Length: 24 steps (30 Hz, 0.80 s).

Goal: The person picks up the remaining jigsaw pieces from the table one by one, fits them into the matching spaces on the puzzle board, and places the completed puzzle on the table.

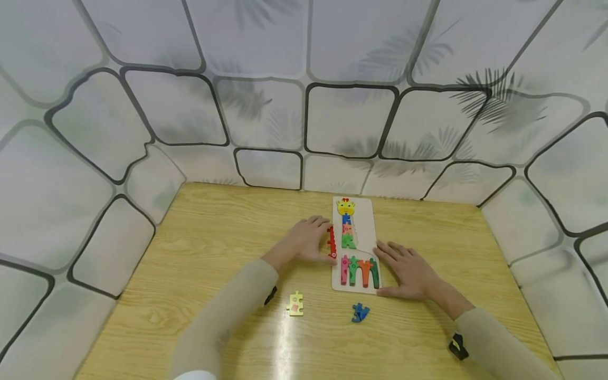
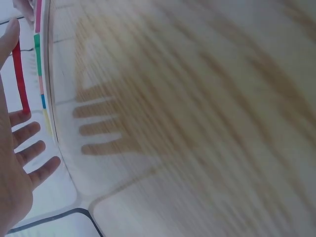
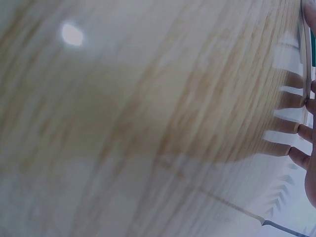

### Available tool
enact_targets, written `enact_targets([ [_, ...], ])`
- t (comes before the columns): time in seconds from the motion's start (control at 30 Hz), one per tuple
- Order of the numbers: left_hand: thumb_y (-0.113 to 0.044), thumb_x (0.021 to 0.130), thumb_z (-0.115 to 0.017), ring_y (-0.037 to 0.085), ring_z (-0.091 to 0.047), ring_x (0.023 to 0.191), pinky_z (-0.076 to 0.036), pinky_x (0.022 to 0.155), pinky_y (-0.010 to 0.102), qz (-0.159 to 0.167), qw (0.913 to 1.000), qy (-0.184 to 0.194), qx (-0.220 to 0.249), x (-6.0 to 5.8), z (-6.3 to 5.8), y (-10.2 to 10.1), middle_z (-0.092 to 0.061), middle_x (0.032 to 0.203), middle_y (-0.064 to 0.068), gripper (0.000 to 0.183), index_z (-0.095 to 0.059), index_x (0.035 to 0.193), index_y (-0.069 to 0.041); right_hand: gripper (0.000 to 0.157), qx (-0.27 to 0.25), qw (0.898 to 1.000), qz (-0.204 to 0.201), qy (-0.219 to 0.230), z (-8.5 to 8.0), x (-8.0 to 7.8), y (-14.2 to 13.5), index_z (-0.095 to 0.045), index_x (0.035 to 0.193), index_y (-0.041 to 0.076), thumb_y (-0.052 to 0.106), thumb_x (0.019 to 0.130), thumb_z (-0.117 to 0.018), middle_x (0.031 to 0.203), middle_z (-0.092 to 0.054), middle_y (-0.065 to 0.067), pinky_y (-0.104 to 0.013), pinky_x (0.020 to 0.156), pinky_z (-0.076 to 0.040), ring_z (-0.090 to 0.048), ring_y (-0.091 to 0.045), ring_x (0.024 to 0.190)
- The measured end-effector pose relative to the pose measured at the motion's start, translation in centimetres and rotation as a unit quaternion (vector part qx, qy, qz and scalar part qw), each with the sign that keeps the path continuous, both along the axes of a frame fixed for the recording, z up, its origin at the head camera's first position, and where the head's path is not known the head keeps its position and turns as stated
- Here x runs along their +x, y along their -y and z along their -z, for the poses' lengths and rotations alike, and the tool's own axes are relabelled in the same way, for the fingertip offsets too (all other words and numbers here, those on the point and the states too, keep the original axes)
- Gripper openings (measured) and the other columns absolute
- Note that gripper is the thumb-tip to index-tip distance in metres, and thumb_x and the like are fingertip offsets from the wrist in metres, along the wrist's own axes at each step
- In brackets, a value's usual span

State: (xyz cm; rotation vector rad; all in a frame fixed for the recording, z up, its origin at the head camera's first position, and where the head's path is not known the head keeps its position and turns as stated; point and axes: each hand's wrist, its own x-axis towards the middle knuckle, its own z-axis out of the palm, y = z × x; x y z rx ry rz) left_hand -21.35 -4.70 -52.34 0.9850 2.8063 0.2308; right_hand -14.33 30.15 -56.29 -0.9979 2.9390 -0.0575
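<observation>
My left hand (image 1: 309,240) pinches a red puzzle piece (image 1: 332,244) at the giraffe board's (image 1: 364,221) left edge; my outspread right hand (image 1: 409,272) touches its right.

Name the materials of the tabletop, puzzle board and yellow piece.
Tabletop: wood or wood-look laminate, glossy; grain streaks, bright reflection. Puzzle board: perhaps painted wood, matte; stiff, pale slab without glare. Yellow piece: painted wood or plastic, smooth-looking; crisp outline, core unclear.

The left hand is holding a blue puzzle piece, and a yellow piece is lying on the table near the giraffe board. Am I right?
Almost! The piece that the left hand holds is red, not blue; the head view shows it. The yellow piece does lie on the table near the giraffe board.
</observation>
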Motion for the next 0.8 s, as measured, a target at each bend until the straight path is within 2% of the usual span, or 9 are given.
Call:
enact_targets([
  [0.2,-0.088,0.081,-0.061,0.031,-0.033,0.16,-0.034,0.129,0.055,0.013,0.9999,-0.003,0.002,-0.6,0.1,-1.0,-0.037,0.172,0.007,0.116,-0.034,0.165,-0.012,0.11,-0.001,1.0,0.0,-0.001,-0.1,0.1,0.0,-0.032,0.167,0.018,0.088,0.085,-0.057,0.175,-0.031,-0.007,-0.065,0.118,-0.041,-0.037,-0.04,0.156],
  [0.43,-0.091,0.079,-0.058,0.028,-0.035,0.16,-0.035,0.129,0.053,0.011,0.9999,-0.006,-0.004,-1.3,0.3,-2.1,-0.038,0.171,0.006,0.118,-0.034,0.165,-0.014,0.11,0.002,1.0,0.001,-0.005,-0.1,0.2,0.0,-0.032,0.167,0.019,0.088,0.085,-0.056,0.175,-0.031,-0.007,-0.065,0.118,-0.042,-0.038,-0.041,0.156],
  [0.8,-0.09,0.081,-0.058,0.028,-0.037,0.158,-0.037,0.129,0.05,0.012,0.9998,-0.012,-0.003,-1.7,0.3,-3.5,-0.042,0.169,0.007,0.115,-0.038,0.164,-0.014,0.109,0.005,1.0,0.0,-0.004,-0.1,0.1,0.0,-0.032,0.167,0.018,0.087,0.086,-0.055,0.175,-0.031,-0.007,-0.064,0.118,-0.042,-0.038,-0.04,0.156],
])
